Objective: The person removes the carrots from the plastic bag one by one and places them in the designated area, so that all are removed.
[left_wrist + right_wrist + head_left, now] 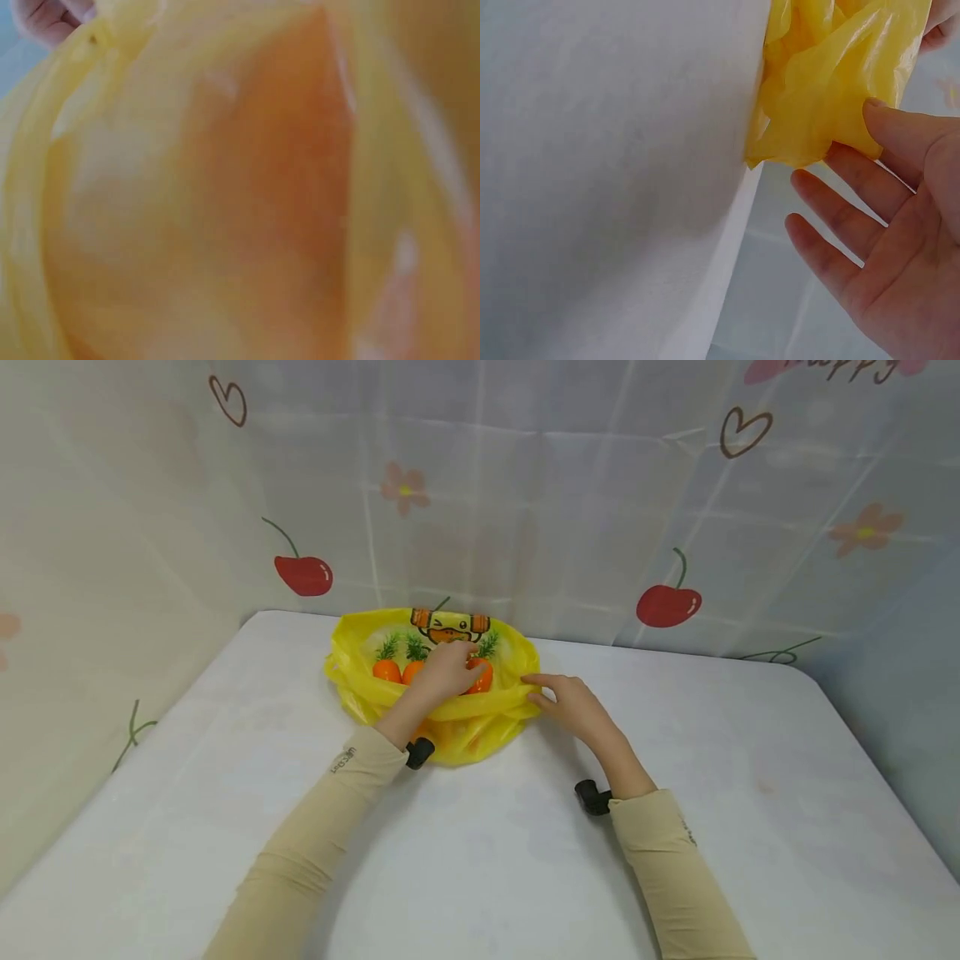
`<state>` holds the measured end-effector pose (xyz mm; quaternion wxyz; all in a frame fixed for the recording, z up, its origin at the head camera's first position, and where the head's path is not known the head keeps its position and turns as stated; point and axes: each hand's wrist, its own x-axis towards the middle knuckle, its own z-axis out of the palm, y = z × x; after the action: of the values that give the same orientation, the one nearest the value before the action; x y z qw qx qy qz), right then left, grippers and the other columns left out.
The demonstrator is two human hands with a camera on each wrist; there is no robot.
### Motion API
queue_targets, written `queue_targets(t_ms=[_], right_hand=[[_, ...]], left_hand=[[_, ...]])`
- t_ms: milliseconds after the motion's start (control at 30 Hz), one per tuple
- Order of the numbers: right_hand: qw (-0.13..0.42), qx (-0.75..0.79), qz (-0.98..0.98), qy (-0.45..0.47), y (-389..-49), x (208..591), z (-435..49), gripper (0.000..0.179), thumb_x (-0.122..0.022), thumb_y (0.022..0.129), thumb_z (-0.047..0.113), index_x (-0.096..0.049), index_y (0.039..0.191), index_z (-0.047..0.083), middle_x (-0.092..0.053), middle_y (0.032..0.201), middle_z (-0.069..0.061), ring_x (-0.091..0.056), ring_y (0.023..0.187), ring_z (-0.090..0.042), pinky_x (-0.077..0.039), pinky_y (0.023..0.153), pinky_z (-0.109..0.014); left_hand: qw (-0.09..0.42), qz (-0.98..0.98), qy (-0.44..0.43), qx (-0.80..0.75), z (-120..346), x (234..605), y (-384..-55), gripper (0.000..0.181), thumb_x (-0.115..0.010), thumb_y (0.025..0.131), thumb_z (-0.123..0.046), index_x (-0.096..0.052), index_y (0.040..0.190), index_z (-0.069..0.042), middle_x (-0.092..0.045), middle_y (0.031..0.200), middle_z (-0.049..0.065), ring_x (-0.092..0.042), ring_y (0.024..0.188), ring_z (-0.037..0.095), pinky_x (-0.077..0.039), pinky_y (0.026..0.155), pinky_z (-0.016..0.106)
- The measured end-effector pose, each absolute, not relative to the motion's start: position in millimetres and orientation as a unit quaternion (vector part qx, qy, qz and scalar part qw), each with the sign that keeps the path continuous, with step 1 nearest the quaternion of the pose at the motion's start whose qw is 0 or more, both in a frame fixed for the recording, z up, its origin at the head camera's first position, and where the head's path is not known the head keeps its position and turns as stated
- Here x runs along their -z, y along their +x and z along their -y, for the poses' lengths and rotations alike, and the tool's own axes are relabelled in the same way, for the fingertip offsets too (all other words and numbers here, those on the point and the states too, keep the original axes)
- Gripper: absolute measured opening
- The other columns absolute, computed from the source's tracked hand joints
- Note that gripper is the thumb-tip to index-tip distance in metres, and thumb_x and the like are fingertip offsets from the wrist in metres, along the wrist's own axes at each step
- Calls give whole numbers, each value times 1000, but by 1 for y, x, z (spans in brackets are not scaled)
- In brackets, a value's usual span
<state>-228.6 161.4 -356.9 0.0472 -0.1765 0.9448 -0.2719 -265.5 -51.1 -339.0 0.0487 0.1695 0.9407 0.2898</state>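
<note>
Yellow translucent plastic bag (472,739), just left of the right hand (576,706) and pinched at its rim between thumb and forefinger, with the remaining fingers spread loosely past the film. Over the open mouth, left hand (447,670), bent at the fingers, right beside a smooth orange carrot with a feathery green top (482,681); cannot tell a grip from a mere touch, owing to blur in the left wrist view. Left of those fingers, inside the bag, a second carrot (412,673) and, farther out, a third carrot (387,672), tops upward. Beyond the fingers, on the far wall of the bag, a printed cartoon duck face (448,633). Beneath and around both hands, a white-covered bench (495,877).

Possible trouble, by judgement: slipping of the thin film from so light a pinch, with sagging of the limp rim over the carrots; snagging of a feathery top on slack film; tipping of the whole bag through uneven tugging.
</note>
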Motion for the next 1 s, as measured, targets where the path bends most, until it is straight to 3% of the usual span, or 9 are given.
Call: queue_targets(t_ms=[67, 133, 233, 333, 533, 733, 1000], right_hand=[[44, 274, -944, -177, -229, 359, -163, 35, -58, 94, 15, -59, 127, 5, -54, 128, -17, -49, 117, -32, -37, 98, -48], [43, 276, -943, -180, -230, 361, -164, 34, -57, 95, 15, -59, 127, 4, -55, 127, -17, -49, 117, -33, -37, 98, -49], [48, 283, -941, -180, -232, 363, -166, 33, -57, 95, 14, -60, 126, 4, -55, 126, -17, -49, 117, -32, -37, 98, -48], [48, 294, -938, -178, -232, 363, -168, 31, -57, 95, 13, -62, 124, 5, -56, 124, -17, -50, 116, -32, -37, 98, -48], [35, 331, -925, -185, -232, 365, -173, 26, -57, 94, 10, -66, 118, 3, -60, 119, -17, -52, 113, -33, -40, 95, -48], [41, 356, -915, -184, -234, 368, -176, 25, -58, 93, 9, -66, 115, 1, -62, 115, -17, -57, 104, -28, -46, 89, -42], [43, 358, -916, -174, -235, 371, -176, 24, -57, 94, 9, -67, 114, -1, -63, 113, -17, -59, 97, -25, -49, 85, -39]], left_hand=[[39, -949, 167, -264, 47, 342, -266, 37, -54, 95, -20, -56, 123, 3, -55, 72, 10, -44, 55, 18, -38, 54, 28], [33, -955, 162, -246, 43, 346, -266, 33, -55, 93, -18, -58, 118, 3, -51, 69, 10, -40, 54, 19, -36, 53, 29], [35, -962, 156, -220, 38, 350, -266, 36, -61, 91, -22, -58, 115, 3, -60, 92, 13, -55, 78, 23, -47, 71, 33], [56, -962, 144, -223, 35, 355, -265, 51, -66, 88, -29, -53, 125, 3, -57, 116, 17, -53, 104, 31, -45, 88, 40], [47, -950, 133, -278, 34, 362, -264, 64, -71, 85, -29, -45, 136, 0, -51, 130, 16, -49, 116, 30, -40, 96, 39], [49, -928, 129, -345, 36, 366, -266, 62, -74, 82, -26, -49, 134, -2, -53, 128, 12, -51, 113, 25, -41, 95, 34], [105, -852, 64, -510, 38, 367, -265, 62, -74, 82, -22, -49, 137, -12, -53, 124, 11, -52, 108, 24, -49, 83, 32]])
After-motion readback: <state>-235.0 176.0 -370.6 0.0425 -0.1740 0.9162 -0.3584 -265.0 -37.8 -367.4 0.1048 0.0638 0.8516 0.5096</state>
